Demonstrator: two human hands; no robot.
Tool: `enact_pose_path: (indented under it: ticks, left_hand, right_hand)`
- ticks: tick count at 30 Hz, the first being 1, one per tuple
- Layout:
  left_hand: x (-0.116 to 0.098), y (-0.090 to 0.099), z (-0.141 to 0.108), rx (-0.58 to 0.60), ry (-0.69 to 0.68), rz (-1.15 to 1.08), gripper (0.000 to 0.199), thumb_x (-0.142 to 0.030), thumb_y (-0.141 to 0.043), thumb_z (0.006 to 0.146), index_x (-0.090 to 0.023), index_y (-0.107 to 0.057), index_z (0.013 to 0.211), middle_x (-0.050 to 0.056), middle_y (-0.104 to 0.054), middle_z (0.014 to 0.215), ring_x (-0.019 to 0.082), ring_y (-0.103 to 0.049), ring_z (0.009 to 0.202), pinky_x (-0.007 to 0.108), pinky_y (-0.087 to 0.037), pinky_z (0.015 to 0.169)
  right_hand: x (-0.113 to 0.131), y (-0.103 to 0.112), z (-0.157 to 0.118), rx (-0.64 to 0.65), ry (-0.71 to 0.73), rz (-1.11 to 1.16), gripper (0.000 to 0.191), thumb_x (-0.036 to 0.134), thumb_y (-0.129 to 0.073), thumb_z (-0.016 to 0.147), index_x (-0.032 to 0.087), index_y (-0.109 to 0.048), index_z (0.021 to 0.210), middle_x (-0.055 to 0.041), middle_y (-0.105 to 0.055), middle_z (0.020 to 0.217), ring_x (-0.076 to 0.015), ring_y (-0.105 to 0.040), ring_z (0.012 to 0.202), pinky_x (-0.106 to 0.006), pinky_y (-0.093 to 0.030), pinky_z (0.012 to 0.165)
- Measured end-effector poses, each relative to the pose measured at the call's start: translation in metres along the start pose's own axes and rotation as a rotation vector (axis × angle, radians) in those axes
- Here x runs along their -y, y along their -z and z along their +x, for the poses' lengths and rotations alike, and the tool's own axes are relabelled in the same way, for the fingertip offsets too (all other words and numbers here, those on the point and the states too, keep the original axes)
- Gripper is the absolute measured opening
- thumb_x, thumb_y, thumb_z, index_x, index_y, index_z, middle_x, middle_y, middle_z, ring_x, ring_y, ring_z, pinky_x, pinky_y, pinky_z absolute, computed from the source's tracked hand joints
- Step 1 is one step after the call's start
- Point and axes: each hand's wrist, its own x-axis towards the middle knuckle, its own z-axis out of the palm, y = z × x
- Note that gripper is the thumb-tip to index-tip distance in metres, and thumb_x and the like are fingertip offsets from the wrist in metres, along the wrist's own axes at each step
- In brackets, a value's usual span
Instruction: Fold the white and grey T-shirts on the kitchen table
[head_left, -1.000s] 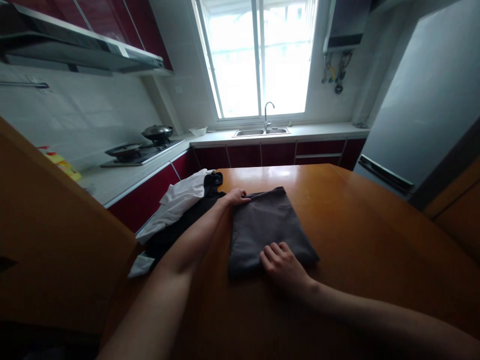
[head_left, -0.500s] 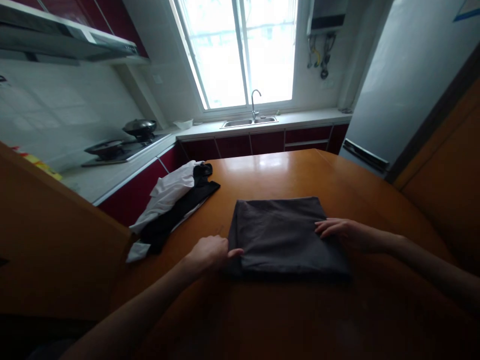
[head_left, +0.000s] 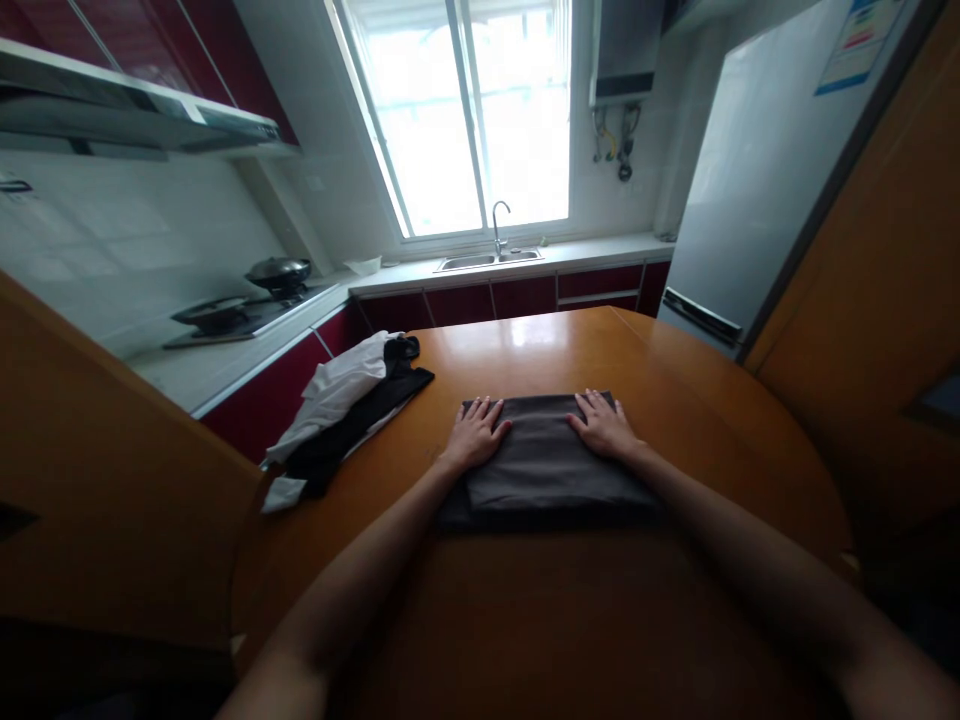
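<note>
Brown wood is seen on the table (head_left: 712, 420). On it, a folded grey cloth (head_left: 555, 465) seems to be pressed flat by the left hand (head_left: 472, 440) and right hand (head_left: 604, 430), fingers spread wide; next, a soft, even touch may be needed.

1 bright window (head_left: 457, 120), wooden table (head_left: 697, 400), red cabinets (head_left: 457, 304).

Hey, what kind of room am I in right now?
It looks like a home kitchen: a covered wok stands on the stove at the left, a double sink with a tall faucet sits below the window, and a large fridge stands at the right.
</note>
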Motion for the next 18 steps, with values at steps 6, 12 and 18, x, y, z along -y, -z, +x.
enact_pose_path:
  ticks: [6, 12, 18]
  left_hand:
    - [-0.011, 0.020, -0.014, -0.027, -0.066, 0.021, 0.069, -0.064, -0.030, 0.100, -0.024, -0.033, 0.156, 0.012, -0.025, 0.164, 0.035, -0.016, 0.152, 0.058, -0.011, 0.121]
    - [-0.037, 0.013, -0.061, 0.060, -0.232, -0.074, 0.067, -0.068, -0.026, 0.099, -0.035, -0.028, 0.158, 0.004, -0.019, 0.166, 0.033, -0.010, 0.154, 0.059, -0.013, 0.121]
    - [-0.039, 0.018, -0.071, 0.071, -0.201, -0.131, 0.066, -0.066, -0.030, 0.100, -0.031, -0.033, 0.156, 0.006, -0.021, 0.166, 0.031, -0.012, 0.154, 0.056, -0.014, 0.122]
  right_hand:
    - [0.006, 0.013, -0.016, -0.076, 0.029, -0.071, 0.070, 0.056, -0.027, 0.102, 0.012, -0.030, 0.157, -0.0174, -0.015, 0.166, -0.0290, -0.006, 0.154, -0.060, 0.001, 0.120]
    - [0.035, -0.003, -0.075, -0.053, 0.256, -0.049, 0.070, 0.058, -0.031, 0.101, 0.016, -0.033, 0.157, -0.0153, -0.021, 0.165, -0.0270, -0.013, 0.154, -0.056, -0.010, 0.121]
    - [0.038, -0.003, -0.095, -0.048, 0.249, -0.054, 0.067, 0.054, -0.033, 0.101, 0.016, -0.035, 0.156, -0.0150, -0.022, 0.165, -0.0287, -0.014, 0.153, -0.055, -0.013, 0.121]
